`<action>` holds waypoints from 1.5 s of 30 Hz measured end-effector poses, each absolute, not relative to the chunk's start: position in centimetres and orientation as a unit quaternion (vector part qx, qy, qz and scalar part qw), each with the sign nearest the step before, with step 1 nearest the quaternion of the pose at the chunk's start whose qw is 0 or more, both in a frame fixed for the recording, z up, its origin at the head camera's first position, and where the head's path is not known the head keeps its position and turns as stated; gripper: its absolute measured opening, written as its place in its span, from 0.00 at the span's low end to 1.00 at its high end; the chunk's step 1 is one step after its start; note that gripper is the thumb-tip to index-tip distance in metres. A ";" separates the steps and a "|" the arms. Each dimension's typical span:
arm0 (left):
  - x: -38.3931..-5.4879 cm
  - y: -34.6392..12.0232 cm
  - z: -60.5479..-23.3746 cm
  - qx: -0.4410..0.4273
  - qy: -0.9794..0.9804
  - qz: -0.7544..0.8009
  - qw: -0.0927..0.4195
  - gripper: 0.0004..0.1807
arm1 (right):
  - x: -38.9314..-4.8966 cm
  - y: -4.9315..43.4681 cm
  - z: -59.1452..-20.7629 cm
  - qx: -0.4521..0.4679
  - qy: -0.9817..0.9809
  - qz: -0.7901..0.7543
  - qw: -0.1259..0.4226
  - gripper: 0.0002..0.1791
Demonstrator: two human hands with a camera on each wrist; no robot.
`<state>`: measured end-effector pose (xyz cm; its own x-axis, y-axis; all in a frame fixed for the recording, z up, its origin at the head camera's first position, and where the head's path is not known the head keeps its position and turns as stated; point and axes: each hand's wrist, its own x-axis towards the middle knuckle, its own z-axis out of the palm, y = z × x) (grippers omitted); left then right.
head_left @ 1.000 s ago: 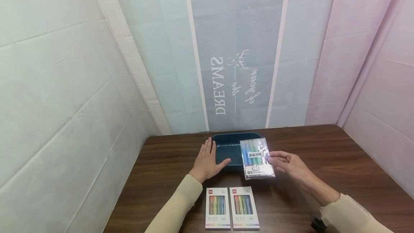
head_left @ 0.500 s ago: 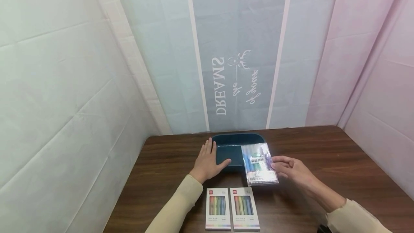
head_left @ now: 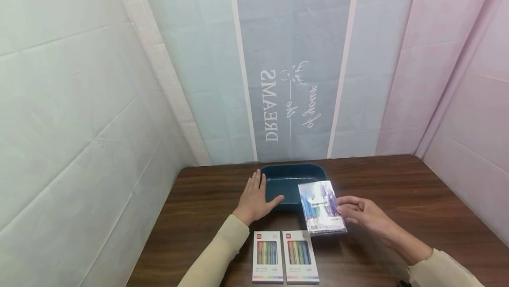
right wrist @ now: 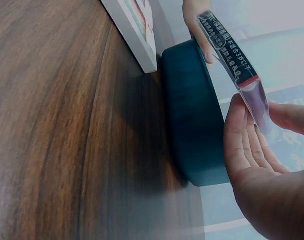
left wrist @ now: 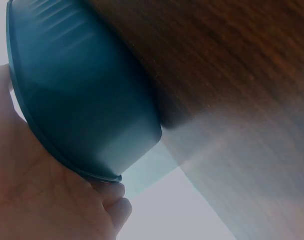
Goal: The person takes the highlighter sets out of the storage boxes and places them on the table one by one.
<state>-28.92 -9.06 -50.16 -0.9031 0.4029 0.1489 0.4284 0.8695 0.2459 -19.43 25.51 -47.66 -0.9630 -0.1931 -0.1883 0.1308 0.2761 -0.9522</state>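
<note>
A dark teal plastic bin (head_left: pixel 280 189) stands at the back of the table. My left hand (head_left: pixel 253 200) rests on its left rim, fingers straight and thumb spread; the left wrist view shows the palm (left wrist: pixel 42 195) against the rim. Between thumb and fingers, my right hand (head_left: pixel 367 214) pinches the right edge of a clear pack of markers (head_left: pixel 321 209) with blue, green and purple pens. This pack is held up, tilted, over the bin's front right corner. In the right wrist view its black-labelled end (right wrist: pixel 229 50) shows, with the bin (right wrist: pixel 191 110) beyond.
Two white boxes of coloured pens, a left one (head_left: pixel 267 257) and a right one (head_left: pixel 300 257), lie side by side in front of the bin. The marker pack overlaps the right box's top corner in the head view. Fabric walls (head_left: pixel 191 57) enclose the wooden table (head_left: pixel 381 181).
My right hand has drawn the marker pack toward me and slightly to the right, uncovering more of the bin. The left hand and the two boxes have stayed in place.
</note>
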 end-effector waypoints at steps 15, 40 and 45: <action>-29.1 -9.0 -50.5 -0.217 -0.966 -0.132 0.048 0.58 | -18.4 26.5 -48.3 -0.052 0.763 -0.622 0.166 0.31; -28.9 -9.0 -50.2 -0.214 -0.967 -0.130 0.041 0.58 | -16.2 27.8 -50.0 -0.064 0.734 -0.648 0.191 0.30; -28.8 -9.0 -50.1 -0.212 -0.968 -0.131 0.040 0.58 | -16.0 28.2 -50.4 -0.082 0.721 -0.658 0.200 0.28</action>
